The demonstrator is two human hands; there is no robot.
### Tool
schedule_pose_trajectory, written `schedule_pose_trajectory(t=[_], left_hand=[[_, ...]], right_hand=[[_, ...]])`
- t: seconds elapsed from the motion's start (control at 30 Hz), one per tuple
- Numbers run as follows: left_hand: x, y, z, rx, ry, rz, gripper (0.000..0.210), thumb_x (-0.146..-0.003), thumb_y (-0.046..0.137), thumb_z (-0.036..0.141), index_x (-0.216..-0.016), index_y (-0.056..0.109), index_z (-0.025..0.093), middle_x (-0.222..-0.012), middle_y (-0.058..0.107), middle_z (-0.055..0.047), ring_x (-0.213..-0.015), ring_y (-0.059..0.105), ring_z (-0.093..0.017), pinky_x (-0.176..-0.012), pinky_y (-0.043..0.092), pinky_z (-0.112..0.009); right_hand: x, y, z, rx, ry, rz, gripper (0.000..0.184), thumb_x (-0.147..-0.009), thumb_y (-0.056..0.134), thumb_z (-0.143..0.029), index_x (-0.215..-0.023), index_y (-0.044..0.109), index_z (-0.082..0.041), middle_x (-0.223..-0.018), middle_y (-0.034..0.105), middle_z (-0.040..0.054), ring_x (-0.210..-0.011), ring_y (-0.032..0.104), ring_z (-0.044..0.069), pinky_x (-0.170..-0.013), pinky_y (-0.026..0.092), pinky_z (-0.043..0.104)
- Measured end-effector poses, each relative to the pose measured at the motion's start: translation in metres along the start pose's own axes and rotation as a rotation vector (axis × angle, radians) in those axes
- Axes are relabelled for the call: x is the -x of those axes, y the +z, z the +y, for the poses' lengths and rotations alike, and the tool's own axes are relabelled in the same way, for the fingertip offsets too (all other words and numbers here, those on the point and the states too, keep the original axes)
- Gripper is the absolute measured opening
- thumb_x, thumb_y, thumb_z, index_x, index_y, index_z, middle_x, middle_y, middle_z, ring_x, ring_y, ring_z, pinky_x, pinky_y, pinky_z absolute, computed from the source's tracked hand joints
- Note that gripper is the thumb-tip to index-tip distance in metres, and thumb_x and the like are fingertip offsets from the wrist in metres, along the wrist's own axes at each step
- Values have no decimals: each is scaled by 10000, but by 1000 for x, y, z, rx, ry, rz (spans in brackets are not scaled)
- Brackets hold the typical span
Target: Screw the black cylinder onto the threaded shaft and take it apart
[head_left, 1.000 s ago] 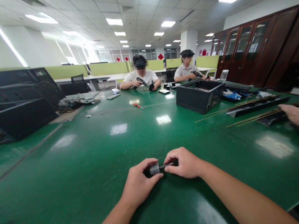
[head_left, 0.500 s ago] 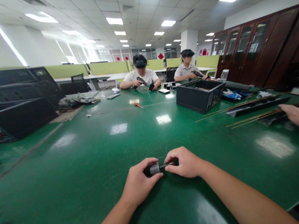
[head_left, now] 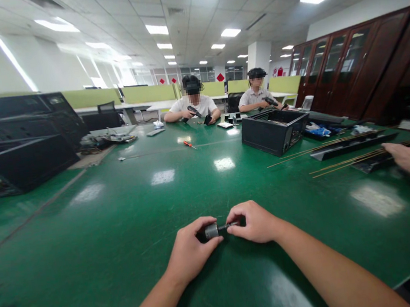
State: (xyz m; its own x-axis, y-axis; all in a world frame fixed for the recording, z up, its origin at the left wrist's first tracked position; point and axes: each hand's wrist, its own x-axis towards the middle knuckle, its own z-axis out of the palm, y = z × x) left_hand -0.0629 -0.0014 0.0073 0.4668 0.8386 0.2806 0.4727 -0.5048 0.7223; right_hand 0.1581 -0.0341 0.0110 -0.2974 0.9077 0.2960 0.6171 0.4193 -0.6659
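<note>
- The person's left hand point(head_left: 188, 250) curls thumb and fingers around a short grey metal cylinder point(head_left: 211, 231), over the near part of the glossy green table point(head_left: 126, 244).
- The right hand point(head_left: 255, 224) pinches the thin dark metal shaft point(head_left: 223, 227) that extends from the cylinder.
- At right, a co-worker's hand point(head_left: 407, 156) is beside thin golden rods point(head_left: 337, 168).
- Farther off, an open-topped black metal case point(head_left: 261, 136) stands right of an orange-handled screwdriver point(head_left: 187, 144).
- Beyond sits a person in white point(head_left: 204, 104).

1 metal cyl. point(head_left: 211, 231), 2 own hands point(head_left: 189, 246) point(head_left: 255, 222), 1 orange s/driver point(head_left: 187, 144), 2 ppl point(head_left: 202, 104) point(head_left: 250, 98) opp.
</note>
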Motion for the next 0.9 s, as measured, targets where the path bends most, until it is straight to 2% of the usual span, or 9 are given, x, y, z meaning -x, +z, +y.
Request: schedule_pose_trajectory(t=[0.57,0.9], left_hand=[[0,-2,2,5,-29,13,269,-721,757,274,-986,712,257,-943,744,25,-889,678,-188,-835,508,-300],[-1,-2,0,4,-26,29,273,-717,759,284,-986,714,265,-949,747,27,-900,682,-196,-841,508,-310]], right_hand=[[-1,-2,5,17,-7,11,94,-801,686,-240,-868,725,-187,-743,683,0,-692,624,136,-670,446,235],[-1,-1,5,-4,7,16,119,-819,700,-293,-875,728,-191,-767,695,6,-701,630,138,-668,452,237]])
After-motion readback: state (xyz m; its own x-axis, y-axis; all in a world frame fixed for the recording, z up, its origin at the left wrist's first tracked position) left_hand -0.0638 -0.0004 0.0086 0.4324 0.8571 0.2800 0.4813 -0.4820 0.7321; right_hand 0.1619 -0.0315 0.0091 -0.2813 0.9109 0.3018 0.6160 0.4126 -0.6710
